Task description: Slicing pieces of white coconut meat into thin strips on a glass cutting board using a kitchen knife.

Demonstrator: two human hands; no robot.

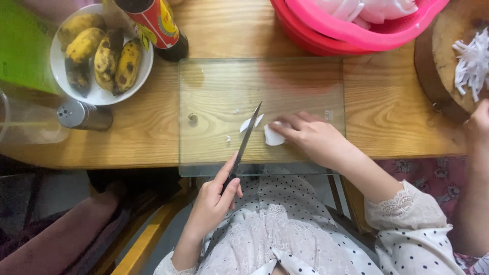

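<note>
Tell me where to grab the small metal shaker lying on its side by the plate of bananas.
Grip the metal shaker across its cylindrical middle, coming from above. It lies on its side on the wooden table, cap toward a clear plastic container, so the ends are harder to reach.

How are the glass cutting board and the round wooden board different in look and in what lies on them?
The glass board is clear and rectangular; the wooden board is brown and round. The glass board lies in full view at the middle; the wooden board is cut off by the right edge. The glass board carries a few white pieces; the wooden board carries a heap of thin white shreds. Both rest on the wooden table.
</note>
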